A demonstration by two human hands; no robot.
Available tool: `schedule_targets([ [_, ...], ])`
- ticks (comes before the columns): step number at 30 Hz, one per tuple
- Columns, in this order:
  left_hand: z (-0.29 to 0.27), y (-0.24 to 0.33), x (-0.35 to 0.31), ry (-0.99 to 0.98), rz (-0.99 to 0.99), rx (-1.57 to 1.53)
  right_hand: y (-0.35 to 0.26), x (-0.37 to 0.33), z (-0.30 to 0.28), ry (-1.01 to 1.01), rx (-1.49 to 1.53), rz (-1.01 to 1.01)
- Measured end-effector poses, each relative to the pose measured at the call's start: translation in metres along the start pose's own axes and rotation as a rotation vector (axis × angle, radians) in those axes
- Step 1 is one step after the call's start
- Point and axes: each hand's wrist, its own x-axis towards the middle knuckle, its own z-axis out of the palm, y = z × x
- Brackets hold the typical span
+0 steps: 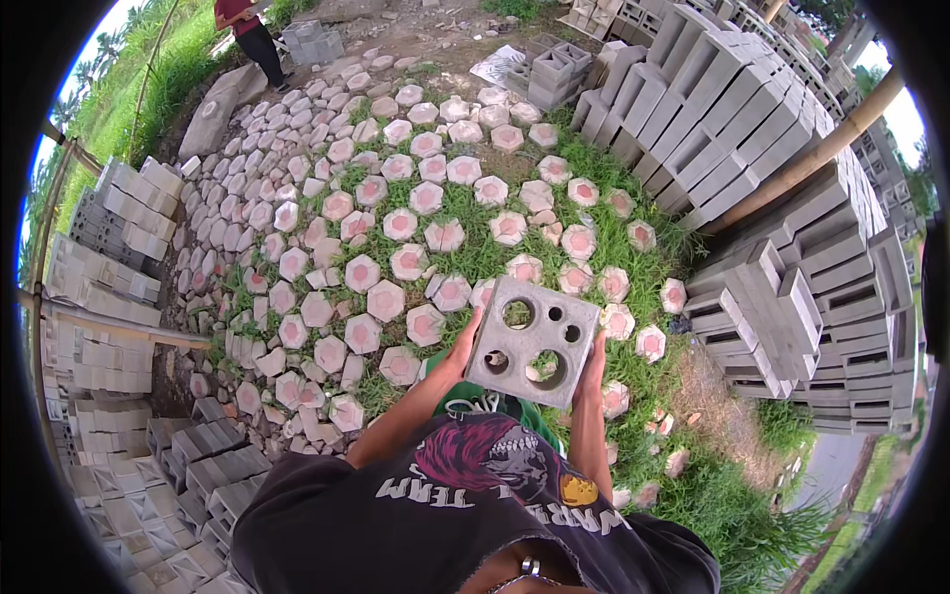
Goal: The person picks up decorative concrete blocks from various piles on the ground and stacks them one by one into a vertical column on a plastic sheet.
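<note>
A square grey concrete vent block (524, 344) is held up in front of my body. Round holes of different sizes pass through its face, and grass and pavers show through some of them. My left hand (465, 345) presses on its left side, and my right hand (593, 368) grips the right side. Most of the fingers are hidden behind the block. The block is slightly tilted, its upper edge sloping down to the right.
Hexagonal pavers (387, 300) with pinkish centres lie among grass. Tall stacks of hollow concrete blocks (693, 99) stand at the right, crossed by a bamboo pole (811, 158). More pale blocks (109, 277) line the left. A person (252, 40) stands at the far left.
</note>
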Motion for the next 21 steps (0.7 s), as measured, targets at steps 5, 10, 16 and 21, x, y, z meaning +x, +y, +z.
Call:
schedule_targets([
  [5, 0.006, 0.019, 0.04, 0.152, 0.127, 0.25, -0.003, 0.055, -0.006, 0.027, -0.137, -0.047],
  [10, 0.011, 0.064, 0.1, 0.162, 0.034, 0.202, -0.027, 0.115, 0.024, -0.004, -0.207, -0.016],
  [16, 0.018, 0.149, 0.185, 0.102, -0.039, 0.262, -0.06, 0.198, 0.09, 0.051, -0.246, -0.104],
  [21, 0.01, 0.226, 0.244, 0.112, -0.098, 0.221, -0.082, 0.27, 0.14, 0.028, -0.252, -0.102],
])
